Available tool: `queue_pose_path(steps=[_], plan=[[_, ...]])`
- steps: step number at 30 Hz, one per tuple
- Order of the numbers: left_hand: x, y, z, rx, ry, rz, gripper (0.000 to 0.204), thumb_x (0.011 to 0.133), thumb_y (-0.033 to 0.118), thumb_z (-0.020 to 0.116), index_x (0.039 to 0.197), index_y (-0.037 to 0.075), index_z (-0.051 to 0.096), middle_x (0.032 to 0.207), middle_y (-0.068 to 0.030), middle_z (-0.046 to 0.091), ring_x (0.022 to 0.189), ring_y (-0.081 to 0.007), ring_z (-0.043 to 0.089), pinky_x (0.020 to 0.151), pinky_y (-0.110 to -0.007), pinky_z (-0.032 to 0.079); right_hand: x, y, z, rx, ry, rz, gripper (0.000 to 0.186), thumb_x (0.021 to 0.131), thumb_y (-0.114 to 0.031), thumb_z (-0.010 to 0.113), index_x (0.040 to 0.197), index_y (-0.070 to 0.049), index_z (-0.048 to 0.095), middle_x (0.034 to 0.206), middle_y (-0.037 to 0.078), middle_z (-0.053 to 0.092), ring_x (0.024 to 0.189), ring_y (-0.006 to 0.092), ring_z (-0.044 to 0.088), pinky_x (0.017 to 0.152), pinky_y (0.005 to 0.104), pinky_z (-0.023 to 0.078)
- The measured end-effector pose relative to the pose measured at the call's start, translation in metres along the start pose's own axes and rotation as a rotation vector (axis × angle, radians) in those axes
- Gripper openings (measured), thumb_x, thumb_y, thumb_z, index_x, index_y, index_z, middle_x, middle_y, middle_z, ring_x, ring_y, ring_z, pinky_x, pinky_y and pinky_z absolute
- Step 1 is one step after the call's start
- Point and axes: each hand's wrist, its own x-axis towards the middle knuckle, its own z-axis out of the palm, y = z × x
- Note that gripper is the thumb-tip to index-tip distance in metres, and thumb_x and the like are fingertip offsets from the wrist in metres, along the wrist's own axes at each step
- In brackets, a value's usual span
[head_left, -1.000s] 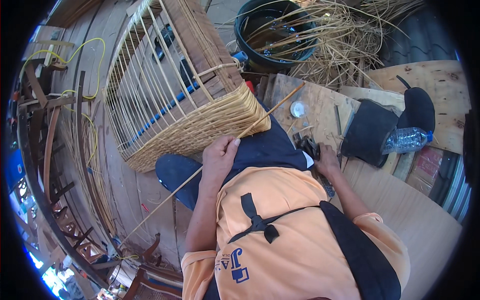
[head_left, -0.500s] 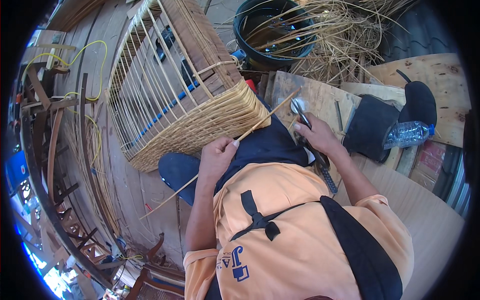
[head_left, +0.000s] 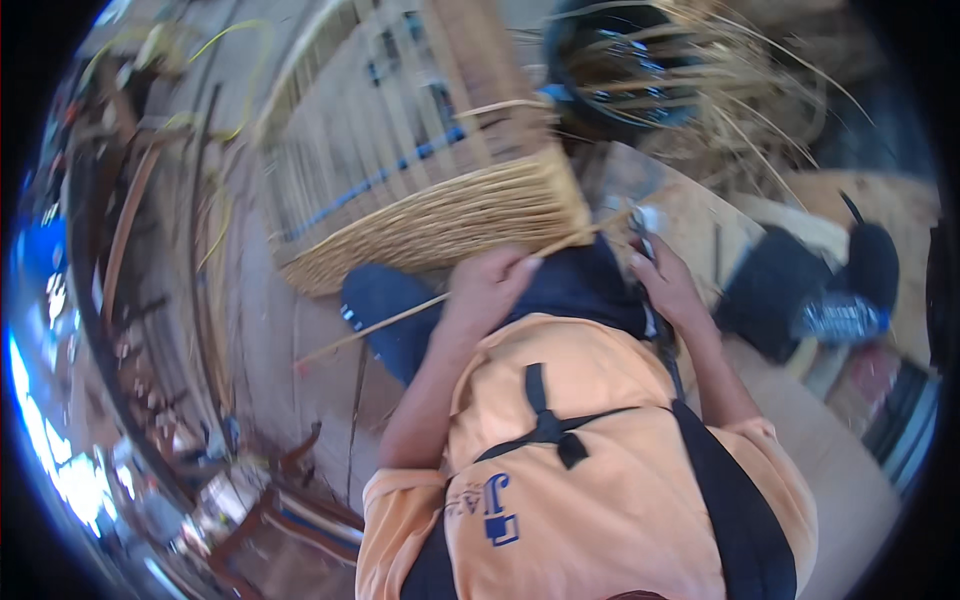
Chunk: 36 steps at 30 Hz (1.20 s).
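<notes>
A thin cane strand [head_left: 395, 319] slants across my lap, pinched in my left hand [head_left: 488, 288], fingers closed. Its far end reaches up toward my right hand [head_left: 668, 285], which is wrapped round a plier-like metal tool [head_left: 641, 228] with dark handles. The tool's jaws are close to the strand's tip; blur hides whether they touch it. Just beyond my left hand, a wooden frame with a woven cane band [head_left: 440, 215] leans by my knees. Bare upright strands [head_left: 375, 130] run above that band.
Behind the frame's right side stands a dark bucket [head_left: 615, 75] with strands in it, beside a tangle of loose cane [head_left: 760, 90]. To my right lie a plywood board [head_left: 690, 205], a dark pad [head_left: 770, 290] and a plastic bottle [head_left: 845, 320]. Curved wooden pieces [head_left: 130, 215] stand at left.
The whole view has shifted and blurred, with the woven frame now farther right and slightly higher. My hands are slightly closer together, still holding the strand and the tool.
</notes>
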Motion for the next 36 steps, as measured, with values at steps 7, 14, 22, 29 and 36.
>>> queue_pose_path(steps=[7,14,22,29,36], plan=[[0.033,0.020,0.016,0.049,0.044,0.247,0.027,0.081,0.034,0.059,0.077,0.008,0.065,0.073,-0.0128,0.064,0.071,-0.0312,0.063,0.061,-0.042,0.049,0.010,0.028,0.008,-0.014,0.131,-0.143,0.035,0.095,-0.023,0.047,0.121,0.000,0.050,0.098,0.009,0.057,0.084,0.0153,0.053,0.076,0.0286,0.043],[0.063,0.024,-0.029,0.065,0.015,0.325,0.031,0.077,0.037,0.062,0.081,0.007,0.068,0.071,-0.0122,0.065,0.068,-0.0304,0.063,0.061,-0.040,0.048,0.023,-0.010,0.020,0.110,0.128,-0.196,0.042,0.095,-0.036,0.050,0.116,0.001,0.051,0.089,0.003,0.053,0.076,0.0112,0.047,0.069,0.0252,0.040],[0.079,0.014,-0.033,0.003,-0.102,0.355,0.031,0.079,0.035,0.062,0.084,0.005,0.068,0.071,-0.0134,0.064,0.064,-0.0257,0.062,0.060,-0.037,0.047,0.030,-0.026,0.023,0.005,0.212,-0.265,0.033,0.094,-0.031,0.053,0.100,0.001,0.055,0.082,0.010,0.057,0.071,0.0156,0.053,0.063,0.0311,0.043],[0.045,0.020,-0.053,0.352,0.014,0.344,0.026,0.092,0.024,0.049,0.098,0.002,0.062,0.099,-0.0162,0.062,0.092,-0.0314,0.060,0.079,-0.040,0.048,0.009,0.019,0.006,-0.187,0.195,0.155,0.036,0.085,-0.031,0.059,0.103,0.000,0.058,0.097,0.021,0.061,0.092,0.0364,0.060,0.077,0.0447,0.046],[0.000,0.010,-0.078,0.166,0.223,0.014,0.026,0.095,0.021,0.052,0.105,0.000,0.062,0.089,-0.0126,0.064,0.082,-0.0192,0.061,0.075,-0.030,0.047,-0.082,0.104,-0.004,-0.639,0.110,0.519,0.062,0.083,-0.054,0.053,0.120,-0.003,0.050,0.111,0.019,0.058,0.109,0.0362,0.053,0.092,0.0484,0.040]])
